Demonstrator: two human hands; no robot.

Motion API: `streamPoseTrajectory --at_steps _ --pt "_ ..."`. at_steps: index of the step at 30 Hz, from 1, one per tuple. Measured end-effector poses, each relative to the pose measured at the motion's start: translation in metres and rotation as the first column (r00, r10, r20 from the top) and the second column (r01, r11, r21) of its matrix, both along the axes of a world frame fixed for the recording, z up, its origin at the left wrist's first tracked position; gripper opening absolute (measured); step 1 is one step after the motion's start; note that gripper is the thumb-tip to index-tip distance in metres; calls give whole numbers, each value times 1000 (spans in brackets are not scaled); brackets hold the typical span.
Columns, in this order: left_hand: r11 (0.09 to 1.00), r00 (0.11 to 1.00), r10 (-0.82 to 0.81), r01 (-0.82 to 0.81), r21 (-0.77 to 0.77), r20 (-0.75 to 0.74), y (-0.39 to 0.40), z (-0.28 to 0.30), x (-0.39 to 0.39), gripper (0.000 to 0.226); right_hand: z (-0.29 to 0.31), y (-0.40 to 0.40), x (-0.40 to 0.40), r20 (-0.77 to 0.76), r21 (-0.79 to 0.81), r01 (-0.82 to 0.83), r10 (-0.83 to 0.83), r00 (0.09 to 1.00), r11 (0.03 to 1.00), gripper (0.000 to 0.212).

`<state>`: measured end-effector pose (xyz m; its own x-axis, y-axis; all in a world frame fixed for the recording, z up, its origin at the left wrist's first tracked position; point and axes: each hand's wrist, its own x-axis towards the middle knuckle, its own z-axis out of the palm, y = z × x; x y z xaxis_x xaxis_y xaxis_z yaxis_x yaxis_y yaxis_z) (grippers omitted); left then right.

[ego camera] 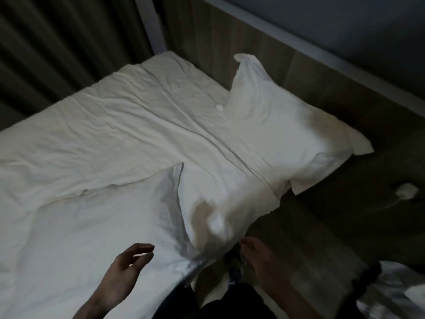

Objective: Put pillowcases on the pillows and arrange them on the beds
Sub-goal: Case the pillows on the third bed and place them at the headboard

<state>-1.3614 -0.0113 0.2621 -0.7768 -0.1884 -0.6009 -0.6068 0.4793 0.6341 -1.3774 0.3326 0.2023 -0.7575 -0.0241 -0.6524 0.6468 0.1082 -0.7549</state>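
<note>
Dim bedroom, white bed (96,125), and you were at the arranging step.
One cased pillow (282,125) leaned on the headboard (264,49); the second pillow (220,199) lay just short of it. Your left hand (125,264) and right hand (259,257) hovered beside the second, fingers loose, gripping nothing. Next, I judge, you needed to slide it up against the headboard.

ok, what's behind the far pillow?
The far pillow stands against a wood-panelled headboard, which shows above and to its right. The panel directly behind it is hidden. Its lower edge rests on the bed sheet.
</note>
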Motion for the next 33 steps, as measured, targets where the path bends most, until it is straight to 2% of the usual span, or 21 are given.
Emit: streamPoseTrajectory --at_steps 6,13,15,18,20,22,23,26,33 --pt "996 995 87 -86 17 -55 -55 3 35 18 2 -65 27 -48 -30 -12 11 999 999 21" --pt "987 993 116 -112 114 -30 -164 -19 103 26 -12 -180 88 -128 49 32 -25 992 998 56" --pt "982 992 123 -119 144 -24 -201 -29 120 27 -17 -213 106 -120 51 59 -52 991 997 58" --pt "978 990 141 -140 151 6 -258 -43 138 29 -25 -258 130 -80 67 26 -21 997 997 75" --pt "979 988 151 -152 138 15 -293 -50 143 31 -24 -281 142 -44 63 9 -6 999 998 68" --pt "983 989 146 -146 110 14 -323 -59 140 30 -23 -301 143 -37 82 29 -26 999 996 31" --pt "984 989 150 -150 96 3 -338 -66 137 27 -26 -308 141 -43 108 37 -33 999 993 21" --pt "978 981 194 -190 86 -32 -374 -93 123 13 -41 -323 124 -58 153 37 -28 998 988 26" --pt "950 951 307 -308 40 45 -412 -156 81 16 -119 -343 59 -26 198 45 -41 999 979 20"
